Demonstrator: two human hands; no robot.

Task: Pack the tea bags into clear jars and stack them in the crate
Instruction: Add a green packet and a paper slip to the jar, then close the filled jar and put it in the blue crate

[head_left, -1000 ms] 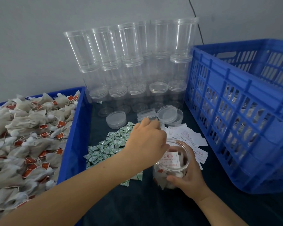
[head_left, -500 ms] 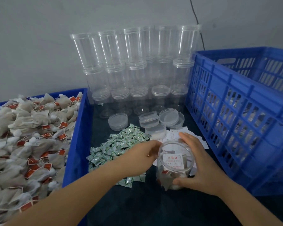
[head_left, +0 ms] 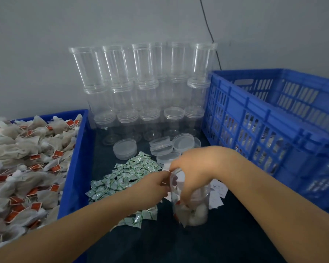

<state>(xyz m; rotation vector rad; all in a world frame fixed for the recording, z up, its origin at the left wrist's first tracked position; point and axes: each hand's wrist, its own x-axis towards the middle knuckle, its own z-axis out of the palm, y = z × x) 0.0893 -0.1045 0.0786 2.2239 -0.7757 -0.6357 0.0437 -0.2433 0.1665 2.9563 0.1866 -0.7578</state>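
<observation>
The jar (head_left: 190, 204) stands upright on the dark table (head_left: 160, 243), its long axis vertical and its open mouth pointing up. It is the nearest thing to the person and serves here as the landmark.

Half a second ago the right hand (head_left: 196, 171) only held the side of the jar; now it comes from above and its fingers reach down inside, curled among the tea bags at the bottom. It seems to push them, and maybe the white card, deeper, but whether it grips anything I cannot tell. The left hand (head_left: 156, 185) moved from left of the jar to its rim, fingers bent and touching the edge, probably to steady it. So I judge the filling is almost done and the lid comes next.

Left of the jar lie the green sachets (head_left: 129, 173), further left the tray of tea bags (head_left: 27, 158). Behind the jar lie the loose lids (head_left: 124, 149), then the stacked empty jars (head_left: 144, 88). Right of the jar is the crate (head_left: 273, 120).
</observation>
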